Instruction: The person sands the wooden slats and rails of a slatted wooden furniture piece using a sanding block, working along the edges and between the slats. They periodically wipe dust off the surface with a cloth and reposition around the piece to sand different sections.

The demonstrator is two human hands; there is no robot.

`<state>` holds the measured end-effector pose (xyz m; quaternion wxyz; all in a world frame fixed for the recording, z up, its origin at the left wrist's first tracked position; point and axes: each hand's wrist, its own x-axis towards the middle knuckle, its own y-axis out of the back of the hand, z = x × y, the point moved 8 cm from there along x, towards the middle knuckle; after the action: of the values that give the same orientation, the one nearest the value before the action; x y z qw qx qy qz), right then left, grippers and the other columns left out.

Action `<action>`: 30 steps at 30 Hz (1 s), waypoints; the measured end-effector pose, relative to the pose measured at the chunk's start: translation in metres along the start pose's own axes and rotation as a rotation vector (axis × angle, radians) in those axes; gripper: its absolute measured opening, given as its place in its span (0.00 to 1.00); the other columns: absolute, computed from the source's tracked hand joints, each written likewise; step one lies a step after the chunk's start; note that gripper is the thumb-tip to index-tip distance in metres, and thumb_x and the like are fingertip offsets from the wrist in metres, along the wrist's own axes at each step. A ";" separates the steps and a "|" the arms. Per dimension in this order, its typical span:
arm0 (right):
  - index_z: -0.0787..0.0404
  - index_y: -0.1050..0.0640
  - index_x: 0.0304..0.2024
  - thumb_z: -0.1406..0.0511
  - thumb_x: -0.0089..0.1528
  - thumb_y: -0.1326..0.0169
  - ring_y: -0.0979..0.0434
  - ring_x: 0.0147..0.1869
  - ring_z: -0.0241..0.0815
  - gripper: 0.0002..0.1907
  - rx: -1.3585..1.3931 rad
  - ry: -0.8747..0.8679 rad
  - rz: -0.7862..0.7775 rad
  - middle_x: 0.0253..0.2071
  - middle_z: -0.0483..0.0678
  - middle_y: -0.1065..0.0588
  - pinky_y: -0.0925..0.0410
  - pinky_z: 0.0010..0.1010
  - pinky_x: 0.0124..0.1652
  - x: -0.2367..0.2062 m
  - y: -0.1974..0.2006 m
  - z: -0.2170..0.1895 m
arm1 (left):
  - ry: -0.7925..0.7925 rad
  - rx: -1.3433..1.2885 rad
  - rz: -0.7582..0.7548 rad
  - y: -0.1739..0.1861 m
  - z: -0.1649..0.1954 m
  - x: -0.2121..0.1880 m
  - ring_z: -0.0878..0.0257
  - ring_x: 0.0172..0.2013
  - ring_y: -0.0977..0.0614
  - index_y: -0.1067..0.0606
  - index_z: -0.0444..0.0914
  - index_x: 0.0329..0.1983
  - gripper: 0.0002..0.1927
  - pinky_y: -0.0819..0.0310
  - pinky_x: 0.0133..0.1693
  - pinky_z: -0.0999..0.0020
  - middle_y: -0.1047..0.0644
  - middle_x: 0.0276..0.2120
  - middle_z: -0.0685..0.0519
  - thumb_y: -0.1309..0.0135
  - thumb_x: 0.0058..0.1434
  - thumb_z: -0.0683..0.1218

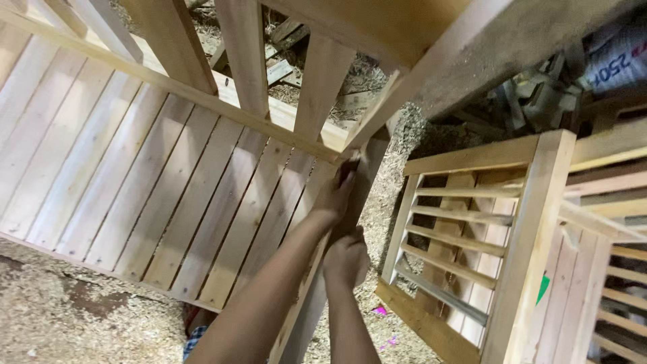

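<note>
While the left hand [335, 195] and right hand [346, 259] close their fingers around a wooden post [350, 202] beside a slatted panel [155, 182], a white printed sack [617, 57] lies top right.

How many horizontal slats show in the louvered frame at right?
6, stacked between the uprights of the louvered frame, from just under its top rail down to the grey lowest one. More may be hidden behind.

Counting what's in view: two hands, the left hand [335, 195] and right hand [346, 259], both on one upright wooden post [360, 195]. One big slatted panel [135, 182] has about ten boards, plus one louvered frame [472, 249] with roughly six slats.
</note>
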<state>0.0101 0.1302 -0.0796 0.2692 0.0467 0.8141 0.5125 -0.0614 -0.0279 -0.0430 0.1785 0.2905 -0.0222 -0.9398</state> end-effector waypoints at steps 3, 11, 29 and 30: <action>0.65 0.18 0.30 0.50 0.70 0.66 0.22 0.34 0.58 0.34 0.028 -0.002 0.007 0.31 0.59 0.22 0.31 0.49 0.35 0.004 0.006 -0.007 | -0.013 -0.206 -0.051 0.004 -0.081 -0.073 0.53 0.46 0.18 0.28 0.36 0.60 0.27 0.24 0.49 0.61 0.18 0.47 0.42 0.56 0.70 0.60; 0.62 0.20 0.51 0.41 0.73 0.75 0.44 0.18 0.36 0.40 0.110 -0.118 -0.306 0.24 0.45 0.31 0.47 0.34 0.21 0.022 -0.014 0.035 | -0.134 -0.179 -0.101 0.015 -0.233 -0.253 0.48 0.72 0.40 0.39 0.35 0.73 0.27 0.51 0.70 0.53 0.39 0.72 0.39 0.64 0.74 0.51; 0.63 0.27 0.60 0.53 0.72 0.69 0.18 0.50 0.55 0.28 0.504 -0.258 -0.351 0.49 0.62 0.20 0.27 0.52 0.54 -0.070 0.020 0.101 | 0.229 -0.316 -0.095 0.032 -0.185 -0.279 0.51 0.69 0.32 0.36 0.47 0.74 0.25 0.39 0.66 0.52 0.33 0.71 0.44 0.64 0.75 0.51; 0.63 0.26 0.59 0.53 0.72 0.69 0.17 0.50 0.54 0.28 0.488 -0.252 -0.337 0.48 0.62 0.20 0.27 0.51 0.53 -0.069 0.022 0.099 | 0.190 -0.379 -0.090 0.030 -0.183 -0.270 0.51 0.68 0.30 0.35 0.46 0.73 0.24 0.38 0.66 0.53 0.31 0.70 0.43 0.62 0.74 0.49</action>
<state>0.1130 0.1968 -0.0661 0.4298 0.0373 0.8695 0.2404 0.2568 0.0498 -0.0453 0.1888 0.3397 0.1848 -0.9027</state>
